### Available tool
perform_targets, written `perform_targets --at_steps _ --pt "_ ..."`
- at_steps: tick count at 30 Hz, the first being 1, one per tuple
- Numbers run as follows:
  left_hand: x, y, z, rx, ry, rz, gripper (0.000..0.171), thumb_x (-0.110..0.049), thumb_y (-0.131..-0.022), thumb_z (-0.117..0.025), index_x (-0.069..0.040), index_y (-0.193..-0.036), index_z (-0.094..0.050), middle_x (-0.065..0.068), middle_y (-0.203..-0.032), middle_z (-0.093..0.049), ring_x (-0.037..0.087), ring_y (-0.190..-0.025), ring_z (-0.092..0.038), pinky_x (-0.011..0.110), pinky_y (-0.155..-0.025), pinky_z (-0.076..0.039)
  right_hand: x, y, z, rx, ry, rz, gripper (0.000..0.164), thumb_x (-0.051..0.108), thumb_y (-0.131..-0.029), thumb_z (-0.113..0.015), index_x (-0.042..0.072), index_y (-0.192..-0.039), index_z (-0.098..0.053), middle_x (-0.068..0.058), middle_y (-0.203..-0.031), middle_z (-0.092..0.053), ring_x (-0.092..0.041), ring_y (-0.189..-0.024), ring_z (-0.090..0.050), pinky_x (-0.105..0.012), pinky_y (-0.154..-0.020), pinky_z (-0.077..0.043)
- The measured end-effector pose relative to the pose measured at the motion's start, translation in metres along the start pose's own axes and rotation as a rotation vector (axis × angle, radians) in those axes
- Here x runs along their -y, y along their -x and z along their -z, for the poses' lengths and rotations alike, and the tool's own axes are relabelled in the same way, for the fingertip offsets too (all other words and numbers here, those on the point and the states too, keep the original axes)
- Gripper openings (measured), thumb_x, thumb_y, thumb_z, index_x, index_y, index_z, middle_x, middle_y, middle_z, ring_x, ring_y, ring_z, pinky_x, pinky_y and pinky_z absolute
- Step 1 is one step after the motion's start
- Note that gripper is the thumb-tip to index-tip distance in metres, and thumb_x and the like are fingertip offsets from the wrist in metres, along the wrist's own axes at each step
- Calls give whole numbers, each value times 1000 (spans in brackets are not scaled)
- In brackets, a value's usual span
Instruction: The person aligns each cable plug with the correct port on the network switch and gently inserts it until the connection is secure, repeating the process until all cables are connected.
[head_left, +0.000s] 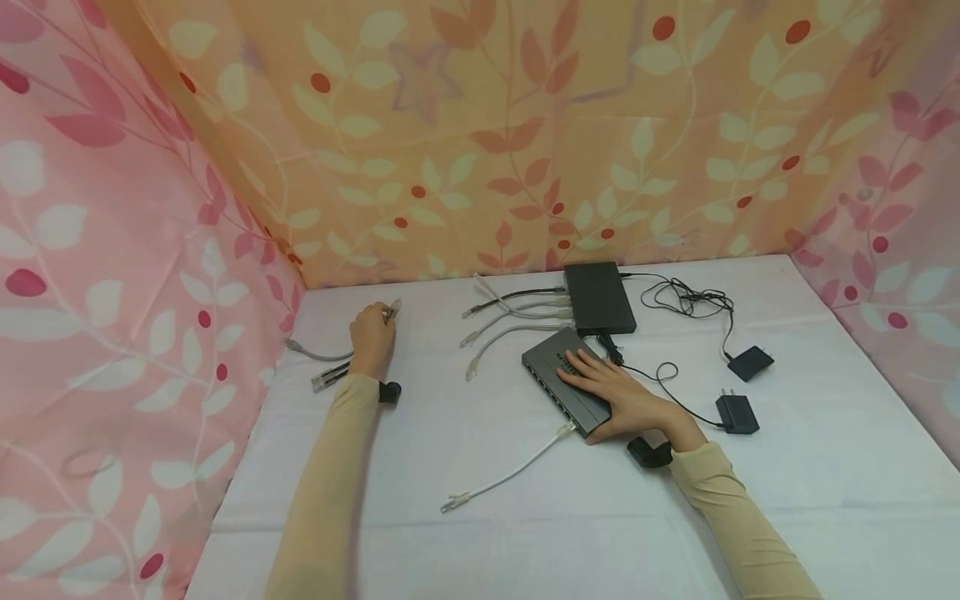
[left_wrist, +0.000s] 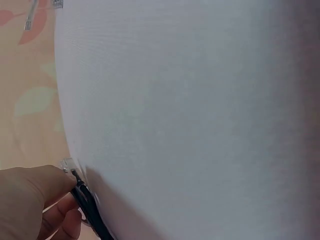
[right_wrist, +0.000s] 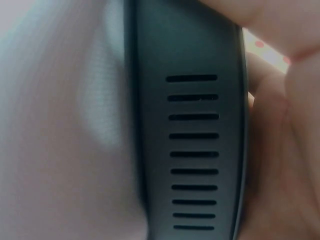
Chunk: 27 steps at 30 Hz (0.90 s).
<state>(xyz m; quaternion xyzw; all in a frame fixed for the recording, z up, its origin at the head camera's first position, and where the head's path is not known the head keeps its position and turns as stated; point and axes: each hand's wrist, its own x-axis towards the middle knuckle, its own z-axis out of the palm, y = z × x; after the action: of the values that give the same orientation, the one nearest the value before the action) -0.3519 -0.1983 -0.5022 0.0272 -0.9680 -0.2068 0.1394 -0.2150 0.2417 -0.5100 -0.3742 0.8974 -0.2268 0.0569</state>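
My left hand (head_left: 372,337) pinches a black network cable (left_wrist: 91,209) just behind its clear plug, at the table's far left. Beside that wrist lie a grey cable (head_left: 318,356) and more clear plugs (head_left: 327,379). On the right, my right hand (head_left: 626,396) holds a dark grey network switch (head_left: 551,358), fingers spread over its top and thumb down at the near side edge. The switch's row of ports faces left. A white cable (head_left: 513,473) is plugged into the port nearest me, its other end loose on the table. The slotted side wall (right_wrist: 192,145) fills the right wrist view.
Behind the switch lies a black box (head_left: 600,298) with several cables (head_left: 517,312) fanning left. Two black power adapters (head_left: 738,414) with coiled cords (head_left: 686,296) lie to the right. Floral curtains (head_left: 480,142) enclose the white table (head_left: 427,433) at back and sides.
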Motion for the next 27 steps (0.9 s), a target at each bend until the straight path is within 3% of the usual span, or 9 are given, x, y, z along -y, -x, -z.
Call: perform_targets --at_steps 5,20,27 --pt "4 5 1 -9 -19 -28 25 -7 -86 -56 2 -108 -64 21 -92 -64 40 -88 -59 52 -74 -44 0 -1 0 1 9 5 109 54 -60 -80 20 -148 -25 -11 -156 -9 -30 -143 -4 -60 -108 -8" --pt "-8 32 19 6 191 -31 26 -8 -92 -50 5 -114 -58 18 -98 -53 31 -86 -53 43 -77 -45 1 0 0 6 5 -7 109 54 -61 -80 20 -148 -25 -10 -156 -8 -30 -143 -4 -59 -108 -8" --pt "-15 44 20 -23 201 -51 23 -11 -91 -54 1 -109 -60 13 -92 -53 27 -79 -52 40 -69 -44 1 1 0 6 4 -12 109 53 -60 -81 19 -148 -25 -9 -156 -8 -30 -143 -3 -59 -108 -7"
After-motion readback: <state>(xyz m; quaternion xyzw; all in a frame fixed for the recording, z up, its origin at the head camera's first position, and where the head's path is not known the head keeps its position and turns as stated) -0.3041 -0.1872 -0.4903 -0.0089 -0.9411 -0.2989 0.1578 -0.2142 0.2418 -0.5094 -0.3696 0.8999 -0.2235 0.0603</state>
